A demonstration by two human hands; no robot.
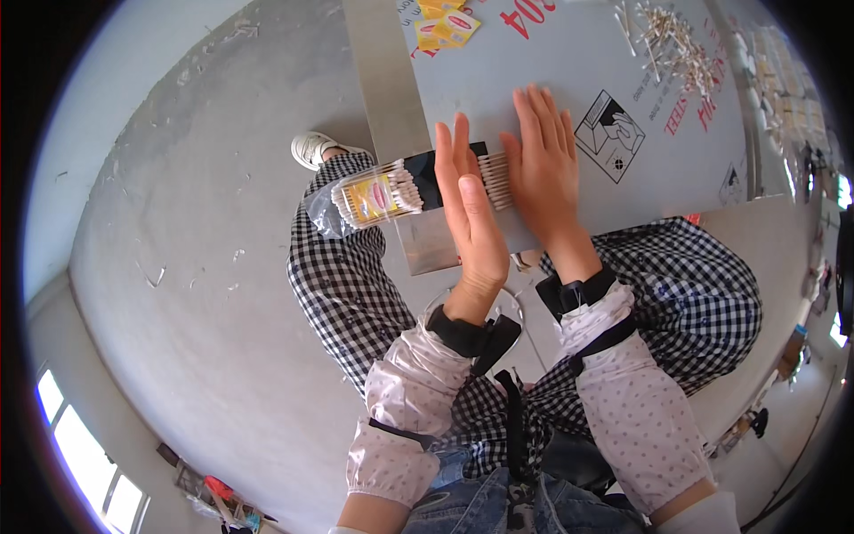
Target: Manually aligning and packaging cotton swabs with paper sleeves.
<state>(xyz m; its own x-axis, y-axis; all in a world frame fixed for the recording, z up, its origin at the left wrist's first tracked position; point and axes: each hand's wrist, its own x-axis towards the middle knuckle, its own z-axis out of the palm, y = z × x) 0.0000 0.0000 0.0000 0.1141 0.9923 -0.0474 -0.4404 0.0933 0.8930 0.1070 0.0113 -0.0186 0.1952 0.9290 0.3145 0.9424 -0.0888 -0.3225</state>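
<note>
A row of cotton swabs (495,182) lies side by side at the near edge of the table, between my two hands. My left hand (479,233) stands on edge at the row's left, fingers stretched out and thumb raised. At its right, my right hand (545,173) has its fingers straight and together, palm turned toward the swabs. Left of my left hand, a clear plastic bag (327,214) holds packed cotton swabs with a yellow card (369,198). A black strip (428,182) lies between this bag and my left hand, which partly hides it.
Loose cotton swabs (680,49) are heaped at the far right of the grey printed tabletop (569,53). Several yellow cards (447,29) lie at the far left. Clear packages (787,98) are stacked beyond the table's right edge. My checkered legs are under the near edge.
</note>
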